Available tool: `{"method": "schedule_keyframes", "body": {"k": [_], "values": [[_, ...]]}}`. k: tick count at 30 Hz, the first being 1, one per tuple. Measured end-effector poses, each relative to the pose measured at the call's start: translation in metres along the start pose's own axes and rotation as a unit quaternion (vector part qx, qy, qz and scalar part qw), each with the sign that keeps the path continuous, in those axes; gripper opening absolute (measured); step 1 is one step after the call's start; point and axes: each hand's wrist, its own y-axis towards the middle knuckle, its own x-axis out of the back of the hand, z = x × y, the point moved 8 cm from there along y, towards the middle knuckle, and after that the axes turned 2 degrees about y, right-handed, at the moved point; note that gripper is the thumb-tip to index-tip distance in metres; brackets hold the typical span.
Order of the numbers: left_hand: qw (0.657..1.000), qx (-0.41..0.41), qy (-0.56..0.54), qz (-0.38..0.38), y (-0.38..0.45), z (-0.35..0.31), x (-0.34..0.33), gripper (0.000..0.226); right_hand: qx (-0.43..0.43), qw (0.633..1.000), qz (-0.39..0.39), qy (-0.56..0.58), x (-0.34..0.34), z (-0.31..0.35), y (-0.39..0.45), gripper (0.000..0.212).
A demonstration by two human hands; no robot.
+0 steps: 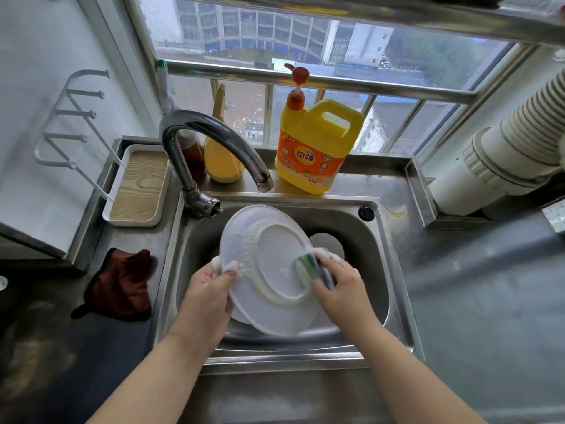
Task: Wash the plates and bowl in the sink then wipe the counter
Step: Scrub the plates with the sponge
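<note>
Over the steel sink (394,270) a white plate (269,270) is held tilted, its soapy underside facing me. My left hand (211,289) grips its left rim, thumb on the underside. My right hand (339,286) grips a green sponge (312,264) covered in foam and presses it against the plate's right side. Another white dish (328,243) lies in the basin behind the plate, and a further white rim (241,318) shows beneath it. I cannot pick out the bowl for certain.
The curved faucet (214,133) arches over the sink's back left. A yellow detergent jug (315,148) and two bottles stand on the back ledge. A brown cloth (122,286) lies on the counter at left, behind it a wooden tray (140,185). Right counter (474,286) is wet steel.
</note>
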Motion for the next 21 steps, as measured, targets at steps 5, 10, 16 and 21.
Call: {"method": "schedule_keyframes", "body": {"k": [5,10,16,21], "values": [[0.999,-0.014,0.029,0.038,-0.007,0.002,-0.02,0.022,0.0,0.999,-0.002,0.033,0.0,0.032,0.038,0.054],[0.997,-0.037,0.056,0.03,-0.002,-0.006,-0.023,0.021,0.058,0.994,0.062,0.069,-0.019,0.072,0.014,0.054],[0.999,-0.04,0.001,-0.021,0.002,-0.012,-0.004,0.022,0.114,0.989,0.093,0.008,-0.022,0.049,-0.035,0.057],[1.0,-0.02,0.006,-0.002,-0.002,-0.006,-0.007,0.023,0.036,0.999,0.04,-0.002,-0.002,-0.005,-0.009,0.047]]}}
